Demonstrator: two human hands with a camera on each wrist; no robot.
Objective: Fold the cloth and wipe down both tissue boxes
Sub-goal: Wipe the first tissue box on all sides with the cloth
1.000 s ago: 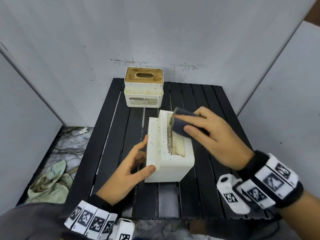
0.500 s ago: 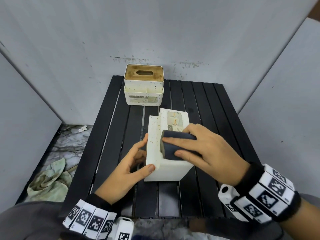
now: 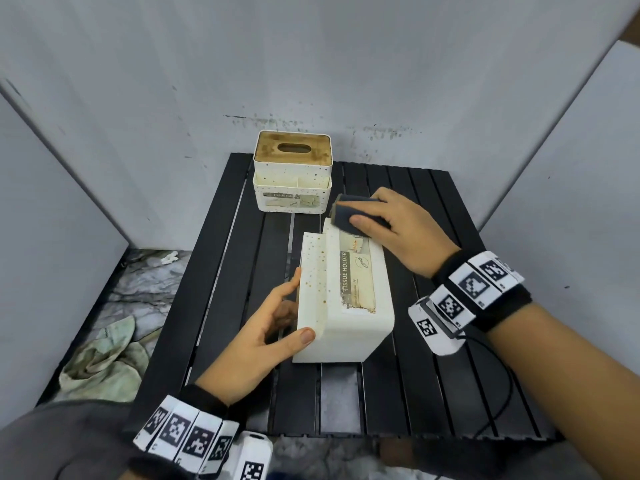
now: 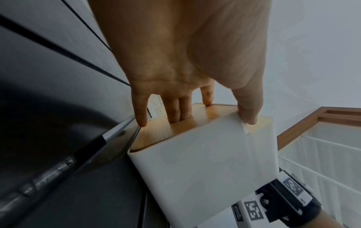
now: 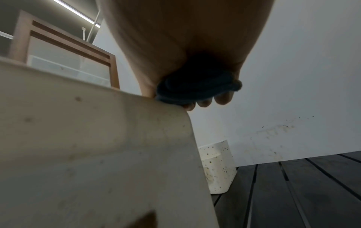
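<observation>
The tissue box (image 3: pixel 349 306) under my hands is off-white, flecked with brown-gold speckles, and carries a stained label with a grey strip lettered in white, while its wooden lid (image 4: pixel 187 123) shows honey-brown; the cloth (image 3: pixel 349 216) is dark navy blue. The second tissue box (image 3: pixel 292 181) is the same speckled cream with a tan wooden top and a yellowed label, and it stands on a surface (image 3: pixel 433 375) of matt black slats. My wristbands (image 3: pixel 474 289) are black with white tags printed in black square codes, the walls (image 3: pixel 311 64) are pale grey with dark smudges, and a faded green rag (image 3: pixel 104 362) lies on grey-veined marble floor (image 3: pixel 145 282).
</observation>
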